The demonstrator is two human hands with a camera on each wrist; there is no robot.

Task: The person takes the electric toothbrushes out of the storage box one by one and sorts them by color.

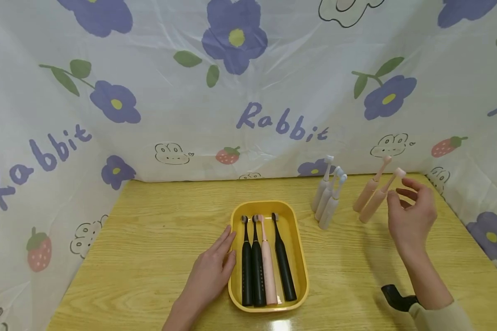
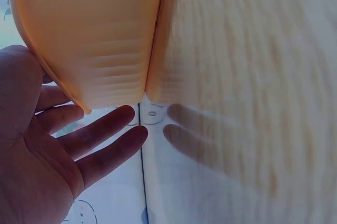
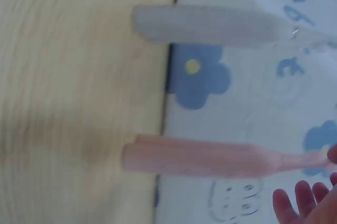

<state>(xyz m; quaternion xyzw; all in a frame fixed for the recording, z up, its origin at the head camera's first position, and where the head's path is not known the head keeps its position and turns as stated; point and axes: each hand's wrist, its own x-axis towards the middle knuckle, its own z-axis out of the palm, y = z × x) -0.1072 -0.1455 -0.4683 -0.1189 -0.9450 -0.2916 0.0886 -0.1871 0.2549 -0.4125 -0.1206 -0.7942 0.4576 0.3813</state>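
A yellow tray (image 1: pixel 290 209) holds three black electric toothbrushes (image 1: pixel 247 271) and one pink electric toothbrush (image 1: pixel 267 271), all lying lengthwise. My left hand (image 1: pixel 209 266) rests against the tray's left side, its fingers extended; the left wrist view shows the hand (image 2: pixel 52 140) beside the tray wall (image 2: pixel 105 40). To the right, two pink electric toothbrushes (image 1: pixel 372 207) stand upright on their bases. My right hand (image 1: pixel 414 211) is beside the nearer one's head, thumb and fingers apart. In the right wrist view, fingertips (image 3: pixel 304 197) show near that pink toothbrush (image 3: pixel 210 159); its head is at the frame edge.
Three pale grey-white electric toothbrushes (image 1: pixel 326 202) stand upright between the tray and the pink pair. All is on a wood-grain table (image 1: pixel 157 257). A printed cloth (image 1: pixel 174 115) hangs behind it and at the sides. Near my right wrist is a black curved piece (image 1: pixel 397 299).
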